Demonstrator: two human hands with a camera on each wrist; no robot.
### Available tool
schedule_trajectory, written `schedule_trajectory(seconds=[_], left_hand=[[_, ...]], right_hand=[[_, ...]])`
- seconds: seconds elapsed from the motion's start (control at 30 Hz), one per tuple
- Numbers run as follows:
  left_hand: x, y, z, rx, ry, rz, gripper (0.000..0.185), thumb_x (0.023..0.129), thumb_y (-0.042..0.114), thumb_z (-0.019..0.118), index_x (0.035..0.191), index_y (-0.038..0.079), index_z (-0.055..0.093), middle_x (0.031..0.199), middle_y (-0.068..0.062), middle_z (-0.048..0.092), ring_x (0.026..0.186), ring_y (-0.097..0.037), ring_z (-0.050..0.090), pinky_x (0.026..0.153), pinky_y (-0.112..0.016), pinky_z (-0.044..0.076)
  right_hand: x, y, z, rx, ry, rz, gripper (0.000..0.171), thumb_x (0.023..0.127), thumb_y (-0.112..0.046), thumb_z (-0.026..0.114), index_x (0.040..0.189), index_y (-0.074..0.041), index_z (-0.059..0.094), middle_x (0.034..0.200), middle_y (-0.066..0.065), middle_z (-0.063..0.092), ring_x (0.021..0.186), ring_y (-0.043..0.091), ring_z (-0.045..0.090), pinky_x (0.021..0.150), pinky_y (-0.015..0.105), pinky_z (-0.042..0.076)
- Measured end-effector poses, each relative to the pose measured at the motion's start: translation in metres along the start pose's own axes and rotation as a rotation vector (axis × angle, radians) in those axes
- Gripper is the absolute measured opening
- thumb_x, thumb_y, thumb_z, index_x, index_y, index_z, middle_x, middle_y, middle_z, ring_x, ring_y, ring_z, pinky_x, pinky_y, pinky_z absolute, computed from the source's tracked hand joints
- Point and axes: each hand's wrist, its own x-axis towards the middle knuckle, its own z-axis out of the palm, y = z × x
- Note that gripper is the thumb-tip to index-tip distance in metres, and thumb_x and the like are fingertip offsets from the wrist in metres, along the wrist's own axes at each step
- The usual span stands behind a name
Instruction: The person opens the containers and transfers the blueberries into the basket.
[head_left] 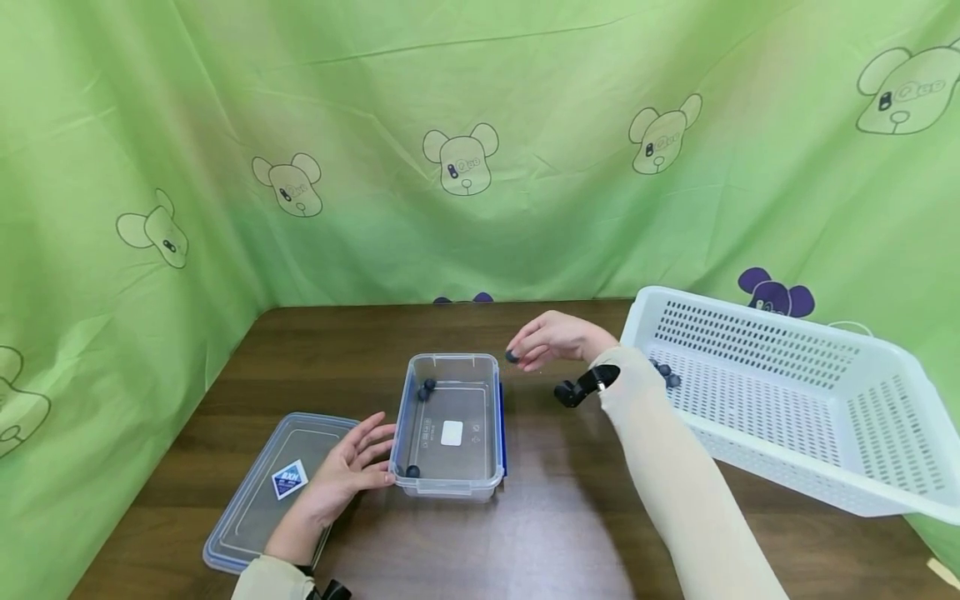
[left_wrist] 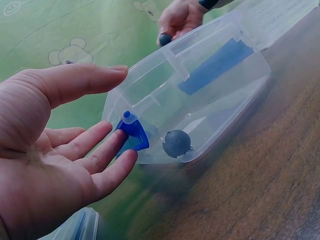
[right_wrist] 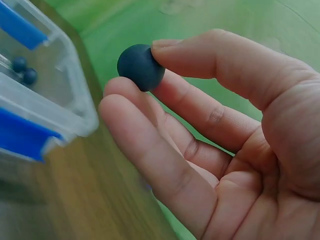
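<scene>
Right hand: the right hand (head_left: 553,337) hangs above the table, just beyond the far right corner of the container; thumb and fingers pinch a dark ball (right_wrist: 141,66), the other fingers are loosely bent.
Left hand: the left hand (head_left: 347,471) lies with fingers straight and a little spread; the fingertips (left_wrist: 120,162) touch the near left end of the clear container (head_left: 453,427), beside its blue clip (left_wrist: 133,131).
Container: it stands open between the two hands; a dark ball (head_left: 412,472) lies in the near corner close to the left fingertips, and two more (head_left: 426,389) lie at the far left side.
Lid: a clear lid (head_left: 263,491) with a blue sticker lies flat under the left wrist, just left of the container.
Basket: a white perforated basket (head_left: 795,392) is to the right of the right forearm, tilted; some dark balls (head_left: 667,375) lie at its low end near the right wrist.
Surface: a dark brown wooden table (head_left: 570,508), with a pale reflection in front of the container.
Room: a green cloth (head_left: 480,150) printed with cartoon bear heads hangs behind the table and on both sides of it.
</scene>
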Motion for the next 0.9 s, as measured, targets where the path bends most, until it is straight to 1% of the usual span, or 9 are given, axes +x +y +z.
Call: schedule_trajectory(seconds=[0.1,0.17,0.3,0.4,0.57,0.7,0.8,0.9], left_hand=[[0.0,0.0,-0.001,0.0,0.001,-0.004,0.098,0.079,-0.01,0.075,0.154,-0.009,0.013,0.151,-0.034,0.029,0.123,-0.016,0.053,0.097,-0.028,0.048],[0.0,0.0,-0.001,-0.001,0.0,-0.004,0.098,0.079,-0.01,0.075,0.154,-0.009,0.013,0.15,-0.034,0.029,0.123,-0.016,0.053,0.097,-0.028,0.048],[0.0,0.001,-0.001,-0.008,-0.001,-0.002,0.099,0.078,-0.01,0.076,0.154,-0.009,0.013,0.15,-0.034,0.029,0.121,-0.014,0.054,0.097,-0.028,0.048],[0.001,0.001,-0.001,-0.01,-0.006,0.0,0.1,0.078,-0.009,0.077,0.154,-0.009,0.012,0.15,-0.034,0.029,0.12,-0.012,0.054,0.097,-0.028,0.048],[0.002,0.0,-0.002,-0.015,-0.018,0.009,0.099,0.079,-0.007,0.077,0.154,-0.01,0.012,0.15,-0.035,0.028,0.12,-0.012,0.055,0.098,-0.028,0.048],[0.002,-0.001,-0.003,-0.021,-0.018,0.011,0.099,0.079,-0.008,0.077,0.154,-0.009,0.012,0.15,-0.035,0.027,0.12,-0.011,0.055,0.097,-0.028,0.048],[0.002,-0.001,-0.003,-0.024,-0.016,0.009,0.099,0.079,-0.009,0.076,0.154,-0.009,0.011,0.15,-0.035,0.027,0.119,-0.011,0.054,0.097,-0.028,0.049],[0.002,-0.001,-0.003,-0.022,-0.016,0.004,0.099,0.079,-0.009,0.076,0.154,-0.009,0.011,0.15,-0.034,0.028,0.12,-0.011,0.054,0.097,-0.028,0.049]], right_hand=[[-0.012,0.003,-0.016,0.058,0.027,-0.041,0.017,0.091,0.007,0.06,0.106,0.011,0.068,0.091,0.016,0.073,0.081,0.024,0.072,0.085,0.042,0.056],[-0.021,0.004,-0.027,0.1,0.052,-0.064,0.016,0.092,0.009,0.058,0.102,0.007,0.07,0.09,0.014,0.073,0.083,0.024,0.072,0.086,0.042,0.056],[-0.04,0.007,-0.049,0.192,0.086,-0.103,0.025,0.096,0.009,0.052,0.095,-0.003,0.074,0.09,0.01,0.074,0.084,0.021,0.072,0.084,0.037,0.057],[-0.056,0.013,-0.064,0.277,0.094,-0.143,0.03,0.098,0.009,0.049,0.093,-0.006,0.075,0.092,0.01,0.074,0.086,0.021,0.072,0.084,0.034,0.057],[-0.084,0.026,-0.09,0.412,0.091,-0.222,0.029,0.098,0.01,0.049,0.099,-0.002,0.075,0.097,0.013,0.074,0.089,0.022,0.072,0.085,0.033,0.056],[-0.103,0.037,-0.109,0.523,0.074,-0.275,0.031,0.1,0.012,0.044,0.103,0.001,0.074,0.102,0.015,0.073,0.094,0.024,0.071,0.087,0.033,0.055],[-0.117,0.046,-0.122,0.584,0.075,-0.296,0.034,0.101,0.011,0.04,0.105,0.003,0.073,0.104,0.016,0.072,0.098,0.026,0.07,0.089,0.034,0.055],[-0.131,0.054,-0.131,0.603,0.108,-0.282,0.035,0.102,0.011,0.039,0.105,0.004,0.073,0.104,0.017,0.071,0.098,0.027,0.07,0.089,0.034,0.055]])
